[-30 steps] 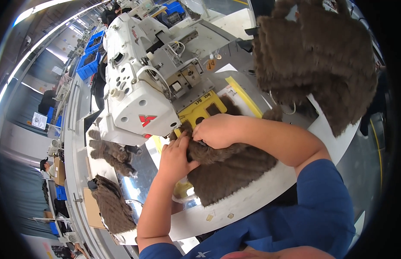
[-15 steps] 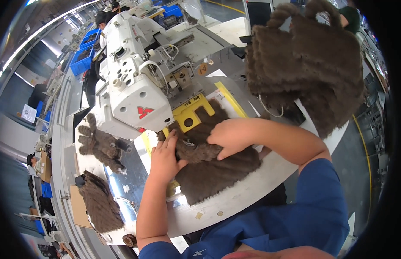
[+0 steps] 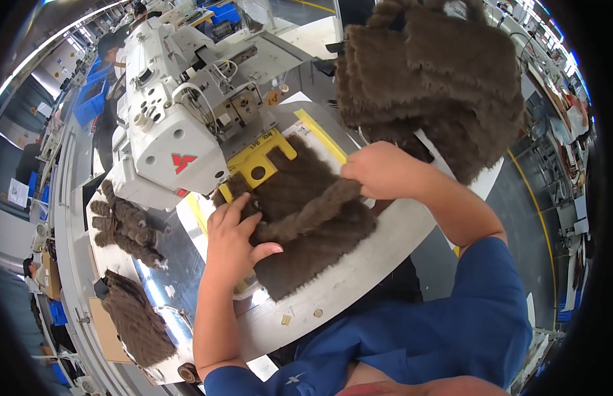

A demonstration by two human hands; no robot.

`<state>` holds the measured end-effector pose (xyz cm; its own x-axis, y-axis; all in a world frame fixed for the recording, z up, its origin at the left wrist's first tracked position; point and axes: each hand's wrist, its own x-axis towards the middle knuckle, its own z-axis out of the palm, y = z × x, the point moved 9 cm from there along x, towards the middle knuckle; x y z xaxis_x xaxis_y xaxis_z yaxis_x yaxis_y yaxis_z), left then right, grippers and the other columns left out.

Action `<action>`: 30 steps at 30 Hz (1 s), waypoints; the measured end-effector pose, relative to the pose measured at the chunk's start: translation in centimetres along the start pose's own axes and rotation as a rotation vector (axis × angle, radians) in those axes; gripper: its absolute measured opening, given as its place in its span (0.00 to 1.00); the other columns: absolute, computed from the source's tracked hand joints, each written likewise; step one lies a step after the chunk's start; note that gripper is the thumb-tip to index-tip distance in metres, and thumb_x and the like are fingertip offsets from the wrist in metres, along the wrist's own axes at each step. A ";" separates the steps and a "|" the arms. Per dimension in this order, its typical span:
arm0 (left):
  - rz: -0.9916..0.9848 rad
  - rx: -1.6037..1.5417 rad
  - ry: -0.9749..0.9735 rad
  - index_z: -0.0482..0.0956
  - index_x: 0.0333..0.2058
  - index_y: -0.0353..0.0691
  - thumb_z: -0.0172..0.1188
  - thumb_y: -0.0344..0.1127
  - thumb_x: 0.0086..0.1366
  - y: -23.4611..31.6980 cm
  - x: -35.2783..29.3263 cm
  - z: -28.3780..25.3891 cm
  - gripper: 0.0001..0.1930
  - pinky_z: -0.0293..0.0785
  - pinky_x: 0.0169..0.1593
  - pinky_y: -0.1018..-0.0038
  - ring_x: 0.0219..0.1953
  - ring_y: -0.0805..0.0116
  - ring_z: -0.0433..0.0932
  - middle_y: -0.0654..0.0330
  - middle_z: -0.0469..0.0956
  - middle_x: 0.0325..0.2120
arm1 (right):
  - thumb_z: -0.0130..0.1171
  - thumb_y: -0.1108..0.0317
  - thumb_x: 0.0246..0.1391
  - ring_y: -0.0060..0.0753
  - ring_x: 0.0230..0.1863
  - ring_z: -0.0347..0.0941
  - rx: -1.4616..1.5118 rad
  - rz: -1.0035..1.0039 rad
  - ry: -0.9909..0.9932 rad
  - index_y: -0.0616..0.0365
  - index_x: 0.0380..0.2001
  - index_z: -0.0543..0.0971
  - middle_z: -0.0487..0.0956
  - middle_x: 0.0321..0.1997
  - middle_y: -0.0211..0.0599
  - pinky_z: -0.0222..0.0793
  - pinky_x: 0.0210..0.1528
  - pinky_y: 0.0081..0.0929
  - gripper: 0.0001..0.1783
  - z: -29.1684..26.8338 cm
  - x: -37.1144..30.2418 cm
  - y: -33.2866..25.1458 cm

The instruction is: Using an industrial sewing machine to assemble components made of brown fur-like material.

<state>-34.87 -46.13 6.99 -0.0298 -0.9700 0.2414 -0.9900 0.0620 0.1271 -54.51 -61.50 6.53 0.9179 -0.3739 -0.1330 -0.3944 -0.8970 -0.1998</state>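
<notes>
A brown faux-fur panel (image 3: 316, 254) lies on the sewing machine's work plate. Across it runs a furry strip (image 3: 313, 212), like a bag handle. My right hand (image 3: 382, 170) pinches the strip's right end at the panel's right side. My left hand (image 3: 230, 234) rests on the panel's left edge, fingers stretched out and thumb apart, by the strip's left end. A yellow notched template (image 3: 259, 170) sits on the far part of the panel, under the head of the white sewing machine (image 3: 178, 148).
Several fur bag pieces with handles (image 3: 438, 86) are piled at the far right. Loose fur strips (image 3: 128, 224) and a folded fur piece (image 3: 138, 320) lie at the left, near a brown spool (image 3: 187, 373). A yellow strip (image 3: 319, 136) edges the template area.
My right hand has moved right, drawing the furry strip out straight from its bunched shape. My left hand stays by the panel's left edge, its thumb now lifted away. The view has shifted.
</notes>
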 end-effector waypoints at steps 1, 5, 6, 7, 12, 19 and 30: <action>0.075 -0.116 -0.026 0.80 0.58 0.40 0.74 0.64 0.47 1.0 0.3 -0.2 0.44 0.66 0.65 0.55 0.59 0.45 0.73 0.49 0.77 0.59 | 0.64 0.65 0.44 0.47 0.35 0.80 -0.086 -0.126 0.196 0.55 0.30 0.81 0.79 0.29 0.39 0.73 0.35 0.44 0.09 -1.3 0.2 -2.0; 0.132 -0.584 -0.163 0.79 0.54 0.29 0.76 0.59 0.51 3.5 1.3 -0.9 0.41 0.74 0.56 0.60 0.49 0.43 0.80 0.44 0.83 0.44 | 0.61 0.66 0.45 0.33 0.28 0.73 -0.312 -0.462 0.637 0.52 0.30 0.80 0.71 0.25 0.29 0.66 0.27 0.33 0.07 -3.7 -1.2 -9.4; 0.079 -0.832 -0.314 0.78 0.54 0.28 0.76 0.56 0.54 3.9 1.4 -0.2 0.39 0.77 0.52 0.62 0.45 0.42 0.82 0.42 0.83 0.42 | 0.61 0.66 0.45 0.33 0.28 0.73 -0.291 -0.495 0.636 0.52 0.30 0.80 0.71 0.25 0.29 0.66 0.27 0.33 0.07 -3.5 -0.9 -10.6; 0.083 -0.879 -0.422 0.77 0.52 0.28 0.76 0.51 0.57 4.4 1.5 0.2 0.35 0.77 0.43 0.63 0.38 0.42 0.82 0.41 0.82 0.37 | 0.60 0.65 0.44 0.31 0.27 0.71 -0.331 -0.533 0.723 0.52 0.30 0.79 0.69 0.24 0.26 0.64 0.27 0.31 0.07 -3.9 -1.4 -11.9; -0.116 -0.876 -0.657 0.77 0.44 0.33 0.74 0.43 0.58 4.8 -0.2 3.1 0.23 0.75 0.36 0.58 0.33 0.44 0.81 0.48 0.81 0.29 | 0.70 0.66 0.42 0.30 0.29 0.73 0.070 -0.439 0.645 0.56 0.40 0.82 0.74 0.28 0.29 0.68 0.30 0.31 0.18 -4.8 -0.6 -11.4; -0.114 -0.368 -0.039 0.73 0.39 0.39 0.74 0.32 0.49 2.5 -2.1 1.3 0.20 0.77 0.37 0.54 0.35 0.43 0.81 0.50 0.80 0.30 | 0.82 0.65 0.42 0.35 0.34 0.80 0.841 -0.189 0.285 0.55 0.48 0.84 0.84 0.38 0.34 0.77 0.38 0.28 0.27 -1.8 0.5 -8.0; 0.103 -0.642 0.183 0.78 0.38 0.37 0.74 0.33 0.48 2.9 -2.4 -1.3 0.19 0.76 0.35 0.59 0.33 0.47 0.79 0.51 0.78 0.31 | 0.80 0.72 0.40 0.37 0.37 0.82 0.777 -0.490 0.540 0.56 0.39 0.85 0.83 0.36 0.37 0.77 0.38 0.30 0.20 -3.8 0.6 -12.2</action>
<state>-37.49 -43.31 8.02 -0.0396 -0.8999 0.4343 -0.7034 0.3338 0.6275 -48.98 -51.70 12.60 0.8072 -0.2386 0.5399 0.2783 -0.6528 -0.7045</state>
